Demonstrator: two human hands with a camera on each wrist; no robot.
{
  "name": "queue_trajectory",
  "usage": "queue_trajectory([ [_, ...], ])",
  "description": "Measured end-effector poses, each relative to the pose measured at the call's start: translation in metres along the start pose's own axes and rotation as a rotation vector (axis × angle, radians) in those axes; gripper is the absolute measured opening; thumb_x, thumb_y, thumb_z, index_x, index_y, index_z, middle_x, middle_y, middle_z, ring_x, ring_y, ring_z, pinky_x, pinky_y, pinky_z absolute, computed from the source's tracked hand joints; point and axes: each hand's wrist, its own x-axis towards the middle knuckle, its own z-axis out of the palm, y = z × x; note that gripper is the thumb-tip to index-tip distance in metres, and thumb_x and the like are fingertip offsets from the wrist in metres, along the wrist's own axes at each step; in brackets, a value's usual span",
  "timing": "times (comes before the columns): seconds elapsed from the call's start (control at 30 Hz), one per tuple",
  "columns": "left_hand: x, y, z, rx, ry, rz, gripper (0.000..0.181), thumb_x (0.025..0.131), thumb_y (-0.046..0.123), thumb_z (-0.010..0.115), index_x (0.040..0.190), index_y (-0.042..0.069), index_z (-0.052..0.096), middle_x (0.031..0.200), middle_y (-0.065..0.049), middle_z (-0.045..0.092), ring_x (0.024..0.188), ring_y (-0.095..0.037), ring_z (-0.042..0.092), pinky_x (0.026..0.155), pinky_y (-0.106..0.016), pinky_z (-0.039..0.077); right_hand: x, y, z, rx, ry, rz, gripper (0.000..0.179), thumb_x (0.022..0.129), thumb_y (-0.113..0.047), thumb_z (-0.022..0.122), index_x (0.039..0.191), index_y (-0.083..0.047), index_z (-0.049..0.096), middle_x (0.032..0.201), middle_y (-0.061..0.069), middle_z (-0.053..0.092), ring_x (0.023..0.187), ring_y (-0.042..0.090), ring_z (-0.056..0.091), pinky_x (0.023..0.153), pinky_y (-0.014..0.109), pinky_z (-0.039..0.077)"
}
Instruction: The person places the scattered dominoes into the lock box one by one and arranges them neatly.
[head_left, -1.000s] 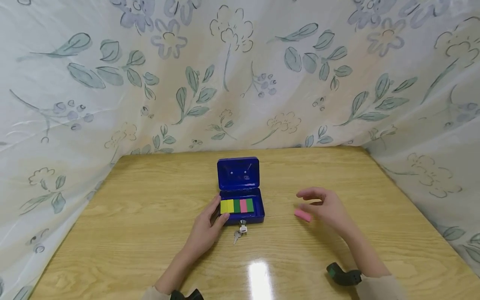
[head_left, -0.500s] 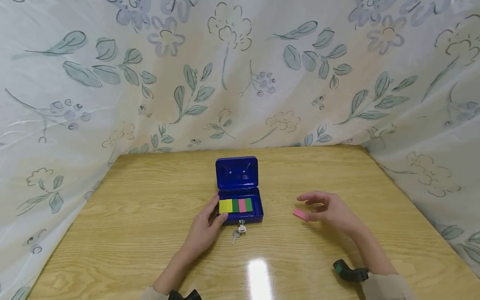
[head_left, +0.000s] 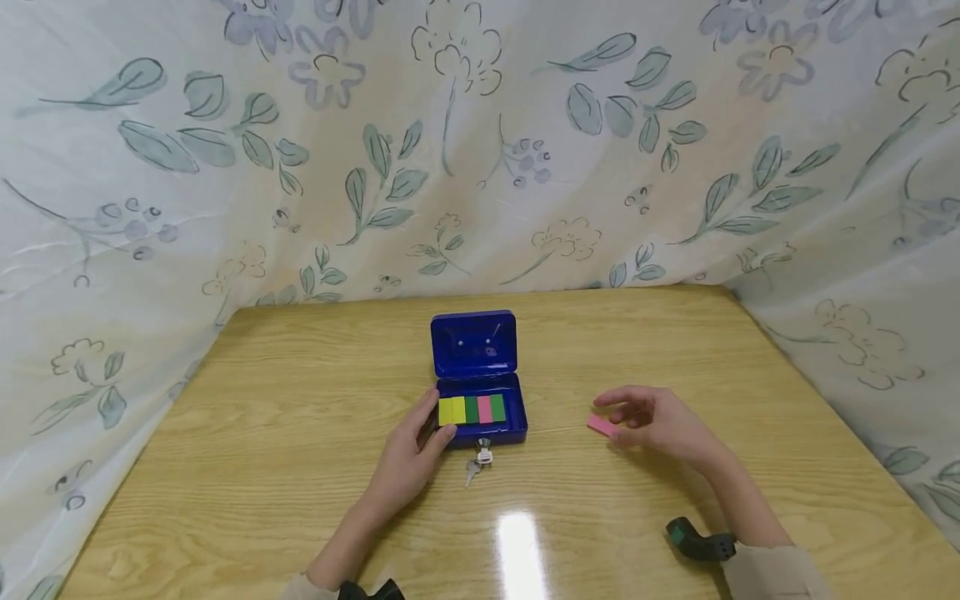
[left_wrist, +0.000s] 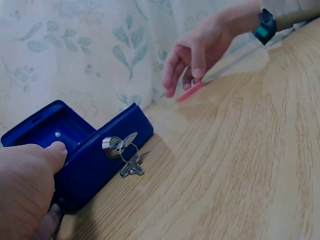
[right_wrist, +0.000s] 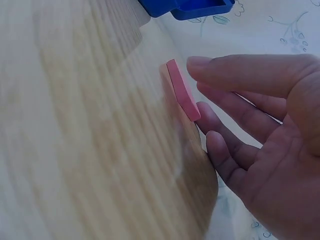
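A blue cash box (head_left: 480, 433) stands with its lid (head_left: 474, 343) raised. My left hand (head_left: 408, 450) grips the box's left side, thumb over the front corner and fingers along the side wall. In the box lies a row of yellow, green and pink blocks (head_left: 472, 410). To the right, a flat pink block (head_left: 600, 425) lies on the table, also a pink block (right_wrist: 182, 90) in the right wrist view. My right hand (head_left: 660, 423) is beside it with fingers loosely bent and spread, fingertips right at the block's edge.
A silver lock (left_wrist: 112, 146) on the box front holds a key, with more keys (left_wrist: 132, 167) hanging from a ring. The wooden table (head_left: 300, 375) meets a floral cloth (head_left: 480, 208) at the back and sides.
My right hand's thumb has come to the near right end of the pink block, which has turned slightly. The left hand keeps its hold on the cash box.
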Motion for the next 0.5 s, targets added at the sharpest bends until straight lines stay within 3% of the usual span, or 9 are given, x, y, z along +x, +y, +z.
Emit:
queue_trajectory([
  [0.5,-0.0005,0.0000,0.0001,0.004,0.001,-0.009,0.064,0.100,0.025,0.061,0.153,0.005,0.033,0.157,-0.009,0.030,0.142,-0.015,0.027,0.107,-0.027,0.034,-0.0010,-0.0018,-0.0012,-0.055,-0.089,-0.028,0.058,0.074,-0.006,0.086,0.127,-0.011,0.064,0.120,0.008,0.063,0.096,0.033,0.056,0.076,0.029,0.050],
])
